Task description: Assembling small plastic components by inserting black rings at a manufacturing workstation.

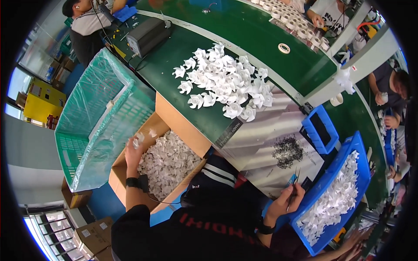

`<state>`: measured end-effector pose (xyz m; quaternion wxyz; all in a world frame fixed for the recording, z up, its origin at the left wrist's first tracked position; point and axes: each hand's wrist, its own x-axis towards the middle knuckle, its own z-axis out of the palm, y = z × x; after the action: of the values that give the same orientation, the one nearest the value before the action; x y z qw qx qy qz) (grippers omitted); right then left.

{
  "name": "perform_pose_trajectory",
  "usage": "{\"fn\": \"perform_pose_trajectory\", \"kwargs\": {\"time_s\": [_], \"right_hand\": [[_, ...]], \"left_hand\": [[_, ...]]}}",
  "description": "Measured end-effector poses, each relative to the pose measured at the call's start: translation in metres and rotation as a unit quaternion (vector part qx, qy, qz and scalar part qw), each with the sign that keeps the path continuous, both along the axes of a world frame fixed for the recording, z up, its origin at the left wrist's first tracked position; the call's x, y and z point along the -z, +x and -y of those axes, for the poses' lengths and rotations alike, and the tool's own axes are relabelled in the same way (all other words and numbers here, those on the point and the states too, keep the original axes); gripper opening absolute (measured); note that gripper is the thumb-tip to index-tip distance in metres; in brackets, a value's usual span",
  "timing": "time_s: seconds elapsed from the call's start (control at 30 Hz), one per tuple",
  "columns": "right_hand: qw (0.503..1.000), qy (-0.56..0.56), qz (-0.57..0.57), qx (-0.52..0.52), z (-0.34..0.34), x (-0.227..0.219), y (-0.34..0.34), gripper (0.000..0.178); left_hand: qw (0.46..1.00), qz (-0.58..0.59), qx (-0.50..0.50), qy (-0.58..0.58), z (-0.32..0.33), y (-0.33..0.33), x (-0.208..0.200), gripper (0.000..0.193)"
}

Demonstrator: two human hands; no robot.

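Note:
My left hand (pixel 132 154) is over the cardboard box (pixel 180 119), which holds a heap of small white flower-shaped plastic parts (pixel 170 161). Its fingers look apart, with blurred white parts (pixel 138 140) at their tips and another blurred part (pixel 152 133) in the air just beyond. My right hand (pixel 285 202) is closed on dark tweezers (pixel 297 176), their tips pointing away from me over a printed sheet (pixel 248 148). A pile of tiny black pieces (pixel 288 152) lies on that sheet. Beyond it rests a large pile of white flower-shaped parts (pixel 226 80).
A green crate (pixel 72 158) lined with clear plastic stands left of the box. At the right are a small blue bin (pixel 333 141) and a long blue bin (pixel 363 167) of white parts. A grey device (pixel 148 37) sits on the green table (pixel 174 52). Other people work around it.

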<state>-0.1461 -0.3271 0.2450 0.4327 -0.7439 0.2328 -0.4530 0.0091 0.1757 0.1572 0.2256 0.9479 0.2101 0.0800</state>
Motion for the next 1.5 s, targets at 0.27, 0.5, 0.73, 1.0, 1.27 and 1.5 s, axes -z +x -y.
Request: {"fn": "perform_pose_trajectory", "kwargs": {"time_s": [0.27,0.5,0.73,1.0,1.27,1.5], "right_hand": [[1.0,-0.001,0.026,-0.013,0.002,-0.003,-0.004,0.015],[0.997,0.036,0.062,-0.001,-0.002,-0.005,-0.003,0.016],[0.995,0.061,0.083,0.002,-0.003,-0.008,-0.001,0.016],[0.996,0.051,0.075,-0.008,0.0,-0.005,-0.002,0.015],[0.997,0.04,0.07,-0.009,0.001,-0.004,-0.003,0.015],[0.994,0.084,0.073,-0.005,-0.002,-0.009,-0.001,0.016]], "left_hand": [[0.922,0.236,0.299,-0.07,0.14,0.093,-0.173,0.031],[0.876,0.192,0.439,0.057,0.262,0.157,-0.198,0.032],[0.803,0.24,0.512,0.184,0.282,0.178,-0.176,0.034],[0.831,0.188,0.513,0.106,0.282,0.18,-0.17,0.035],[0.828,0.217,0.504,-0.116,0.286,0.184,-0.176,0.046],[0.84,0.214,0.473,-0.154,0.295,0.181,-0.179,0.043]]}}
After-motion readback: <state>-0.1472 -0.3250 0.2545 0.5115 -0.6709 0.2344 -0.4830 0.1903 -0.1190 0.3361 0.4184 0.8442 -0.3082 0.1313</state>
